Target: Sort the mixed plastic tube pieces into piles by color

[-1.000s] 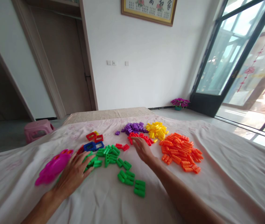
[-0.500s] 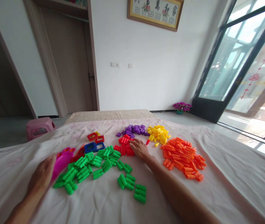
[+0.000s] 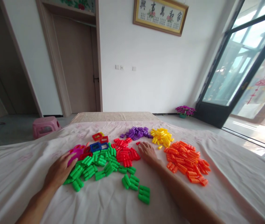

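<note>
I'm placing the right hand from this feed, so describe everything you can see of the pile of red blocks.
The pile of red blocks is bright, slightly glossy and looks like plastic. Its short, ribbed pieces resemble tubes joined side by side, lying at mixed angles, some overlapping. It sits loosely on the pale cloth, against the green blocks and left of the right hand. I cannot tell whether the hand touches it, or how the lowest pieces lie.
</note>
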`<state>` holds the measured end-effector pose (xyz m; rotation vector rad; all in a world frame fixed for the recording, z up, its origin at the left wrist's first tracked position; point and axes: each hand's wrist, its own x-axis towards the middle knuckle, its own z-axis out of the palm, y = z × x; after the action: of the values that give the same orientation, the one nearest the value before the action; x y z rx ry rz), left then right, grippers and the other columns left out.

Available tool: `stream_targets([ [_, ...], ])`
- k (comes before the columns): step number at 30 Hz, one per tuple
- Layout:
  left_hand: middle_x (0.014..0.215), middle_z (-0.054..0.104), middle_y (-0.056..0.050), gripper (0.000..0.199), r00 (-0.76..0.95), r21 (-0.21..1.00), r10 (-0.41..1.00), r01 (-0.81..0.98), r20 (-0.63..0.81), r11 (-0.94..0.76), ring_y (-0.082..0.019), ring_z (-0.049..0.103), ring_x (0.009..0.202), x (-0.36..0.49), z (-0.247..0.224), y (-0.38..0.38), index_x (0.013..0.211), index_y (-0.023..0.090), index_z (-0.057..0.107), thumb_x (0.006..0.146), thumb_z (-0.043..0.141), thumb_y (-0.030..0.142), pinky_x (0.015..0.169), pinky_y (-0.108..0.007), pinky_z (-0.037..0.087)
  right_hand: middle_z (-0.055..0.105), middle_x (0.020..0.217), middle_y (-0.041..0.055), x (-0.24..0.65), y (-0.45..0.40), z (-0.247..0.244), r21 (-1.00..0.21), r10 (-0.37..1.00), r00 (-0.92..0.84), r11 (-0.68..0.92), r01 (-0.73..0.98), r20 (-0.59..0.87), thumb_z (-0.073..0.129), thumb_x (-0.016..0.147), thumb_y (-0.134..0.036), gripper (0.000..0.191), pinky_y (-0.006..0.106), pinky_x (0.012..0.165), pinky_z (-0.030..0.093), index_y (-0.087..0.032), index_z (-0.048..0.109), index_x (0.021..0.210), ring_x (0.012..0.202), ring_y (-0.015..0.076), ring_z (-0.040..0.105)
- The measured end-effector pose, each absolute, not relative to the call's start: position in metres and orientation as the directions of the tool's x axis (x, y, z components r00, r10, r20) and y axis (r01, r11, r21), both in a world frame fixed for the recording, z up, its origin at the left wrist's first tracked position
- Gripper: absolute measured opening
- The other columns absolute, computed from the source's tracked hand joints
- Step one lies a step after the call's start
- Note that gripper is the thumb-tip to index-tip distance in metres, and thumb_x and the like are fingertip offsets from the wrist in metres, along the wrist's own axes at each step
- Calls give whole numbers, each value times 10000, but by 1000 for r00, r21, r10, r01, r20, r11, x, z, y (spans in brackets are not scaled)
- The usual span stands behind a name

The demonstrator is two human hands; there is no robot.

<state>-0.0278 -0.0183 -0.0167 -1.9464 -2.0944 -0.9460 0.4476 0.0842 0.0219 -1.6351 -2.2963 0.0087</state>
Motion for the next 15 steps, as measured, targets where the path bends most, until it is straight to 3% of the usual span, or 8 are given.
stream_targets([
  [4, 1350, 595, -120, 563, -223, 421, 869, 907, 442, 19, -278, 538, 1262, -27, -14, -21, 1247, 186, 640, 848, 460, 540, 1094, -407, 392, 554, 1374, 54, 393, 63, 14, -206, 880, -367, 435, 876, 301, 386, 976, -277, 377, 445, 1091, 307, -314, 563, 1306, 1318, 232, 411],
  [9, 1278, 616, -159, 565, -316, 573, 857, 819, 407, 30, -299, 538, 1247, -30, -6, -23, 1232, 136, 630, 814, 528, 502, 1088, -442, 387, 566, 1344, 99, 327, 46, 12, -388, 843, -387, 522, 760, 374, 371, 989, -295, 374, 462, 1086, 327, -249, 539, 1321, 1260, 244, 464],
  [12, 1224, 652, -162, 557, -409, 768, 861, 640, 304, 32, -264, 643, 1093, -26, 4, -25, 1252, 130, 595, 762, 638, 392, 933, -378, 520, 568, 1342, 133, 297, 37, 20, -541, 826, -440, 564, 624, 353, 408, 980, -337, 392, 448, 1067, 362, -187, 542, 1317, 1231, 264, 496],
  [15, 1152, 694, -150, 599, -536, 921, 818, 390, 209, 20, -222, 706, 913, -14, 16, -28, 1240, 159, 589, 682, 740, 319, 747, -316, 579, 636, 1246, 99, 279, 28, 34, -675, 769, -544, 599, 432, 334, 410, 982, -374, 367, 383, 998, 436, -198, 601, 1241, 1132, 235, 572],
])
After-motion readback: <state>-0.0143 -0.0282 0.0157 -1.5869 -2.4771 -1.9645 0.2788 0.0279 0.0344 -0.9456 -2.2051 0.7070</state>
